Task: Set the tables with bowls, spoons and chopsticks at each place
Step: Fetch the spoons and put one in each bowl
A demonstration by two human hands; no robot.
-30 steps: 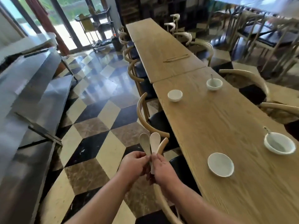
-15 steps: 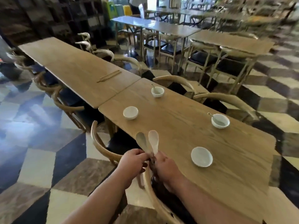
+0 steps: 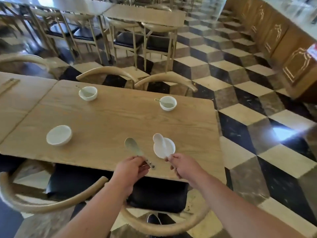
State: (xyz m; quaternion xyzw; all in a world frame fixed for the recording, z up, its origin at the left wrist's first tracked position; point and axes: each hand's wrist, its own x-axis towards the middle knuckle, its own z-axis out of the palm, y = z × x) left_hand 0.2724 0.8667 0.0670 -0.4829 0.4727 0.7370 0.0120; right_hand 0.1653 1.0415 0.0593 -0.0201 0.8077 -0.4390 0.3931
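Observation:
My left hand (image 3: 131,168) grips a pale spoon (image 3: 133,147) by its handle, held over the wooden table (image 3: 109,117) near its front edge. My right hand (image 3: 182,164) pinches the handle of a white spoon (image 3: 160,143) whose scoop hangs over the near right bowl (image 3: 169,149). An empty bowl (image 3: 59,134) sits at the near left place. Two far bowls, one at the left (image 3: 88,93) and one at the right (image 3: 168,103), each hold a spoon. Chopsticks (image 3: 9,84) lie on the adjoining table at the far left.
Curved-back wooden chairs (image 3: 51,201) with black seats stand at the near side, and two more (image 3: 165,79) at the far side. More tables and chairs (image 3: 144,16) fill the background. A checkered tiled floor (image 3: 257,117) spreads to the right.
The two spoons were held together between both hands; now each hand holds one, apart. The view has swung right, facing the table, and the right spoon is over the near right bowl.

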